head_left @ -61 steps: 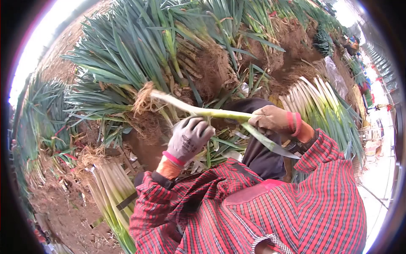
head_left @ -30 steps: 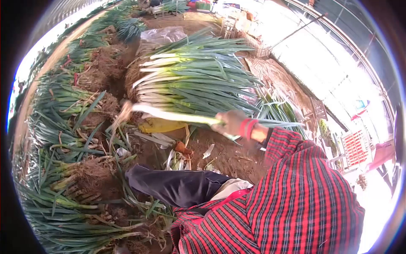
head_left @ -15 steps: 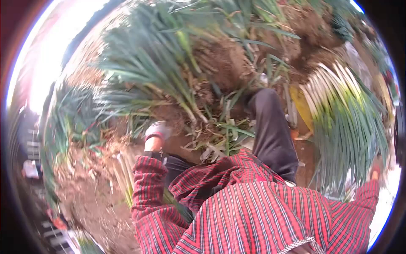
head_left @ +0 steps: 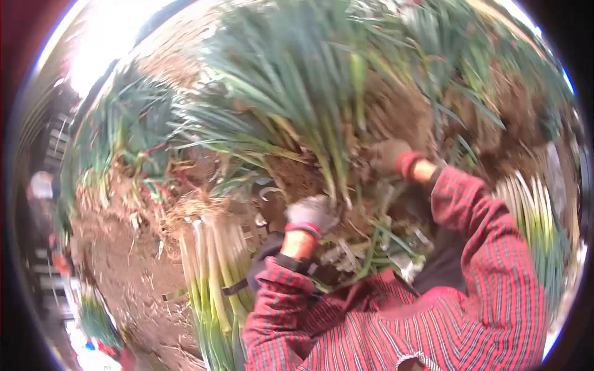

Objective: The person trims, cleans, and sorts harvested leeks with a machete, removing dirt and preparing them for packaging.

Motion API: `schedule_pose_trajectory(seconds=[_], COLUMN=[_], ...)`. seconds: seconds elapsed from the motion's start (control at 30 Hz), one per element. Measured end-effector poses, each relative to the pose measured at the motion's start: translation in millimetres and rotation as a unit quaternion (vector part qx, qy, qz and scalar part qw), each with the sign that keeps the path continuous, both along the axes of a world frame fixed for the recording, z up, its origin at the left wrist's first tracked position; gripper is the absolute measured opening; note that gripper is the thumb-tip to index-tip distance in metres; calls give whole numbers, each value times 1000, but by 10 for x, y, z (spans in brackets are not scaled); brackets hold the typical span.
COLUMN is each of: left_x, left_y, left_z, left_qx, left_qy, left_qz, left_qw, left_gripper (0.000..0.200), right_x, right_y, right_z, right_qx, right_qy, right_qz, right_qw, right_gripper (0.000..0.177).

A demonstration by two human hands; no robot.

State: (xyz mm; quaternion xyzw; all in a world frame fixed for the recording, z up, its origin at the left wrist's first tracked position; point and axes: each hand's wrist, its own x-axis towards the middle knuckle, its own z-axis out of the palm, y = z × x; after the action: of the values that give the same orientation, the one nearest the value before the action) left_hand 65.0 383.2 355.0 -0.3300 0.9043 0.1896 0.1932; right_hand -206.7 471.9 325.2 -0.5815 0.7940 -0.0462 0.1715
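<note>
My left hand (head_left: 310, 214), in a grey glove with a red cuff, is right at the pale lower ends of some long green onions (head_left: 331, 164). Its fingertips are blurred against the stalks. Farther forward and to the right is my right hand (head_left: 391, 156), in a brownish glove, beside those stalks and close to the clumped, soil-covered roots (head_left: 399, 117). Motion smears its fingers. The onions' dark green leaves fan away from me in a big heap. Loose leaves and peelings (head_left: 352, 253) lie between my knees.
A neat bundle of cleaned green onions (head_left: 213, 272) lies to my left, roots forward. Another bundle (head_left: 535, 216) is at the far right. More onions (head_left: 124, 130) lie at the left over bare soil (head_left: 133, 278). A person (head_left: 43, 185) shows at the far left.
My right hand has come from the cleaned bundle at the far right to the onion heap ahead. My left hand has moved right, to the stalk ends. The view has turned left.
</note>
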Motion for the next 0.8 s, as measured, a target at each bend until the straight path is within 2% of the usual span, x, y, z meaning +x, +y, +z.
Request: schedule_pose_trajectory(seconds=[0.03,0.07,0.1,0.13,0.17,0.2,0.27,0.43,0.57,0.67,0.8], left_x=[29,41,89,26,41,-48,-138,-71,-32,-149,-92], left_y=[-19,-57,-39,0,-56,-43,-104,-162,-153,-210,-197], left_z=[-104,-248,-456,-700,-441,-540,-289,-267,-353,-496,-351], left_qx=[13,37,1,17,15,-25,-7,11,15,15,-21], left_qy=[14,5,-40,-69,-14,48,34,-9,6,60,162], left_qz=[-25,-5,-46,-123,-62,-13,42,41,37,70,95], left_qw=[1000,999,998,990,998,998,999,999,999,996,982], left_gripper=[30,31,31,24,25,22,18,22,26,27,27], right_x=[23,80,121,166,198,230,268,302,338,383,503], right_y=[-209,-405,-564,-686,-804,-932,-1076,-1101,-1026,-917,-688], right_z=[-315,-613,-766,-951,-1123,-1242,-1426,-1578,-1623,-1598,-1391], right_qx=[11,21,26,30,36,39,50,55,13,-61,-164], right_qy=[23,26,27,24,21,18,17,-16,-104,-244,-461], right_qz=[64,88,91,90,81,70,39,-39,-122,-206,-328], right_qw=[998,996,995,995,996,997,998,998,987,946,808], right_gripper=[41,40,39,38,38,37,36,32,29,27,25])
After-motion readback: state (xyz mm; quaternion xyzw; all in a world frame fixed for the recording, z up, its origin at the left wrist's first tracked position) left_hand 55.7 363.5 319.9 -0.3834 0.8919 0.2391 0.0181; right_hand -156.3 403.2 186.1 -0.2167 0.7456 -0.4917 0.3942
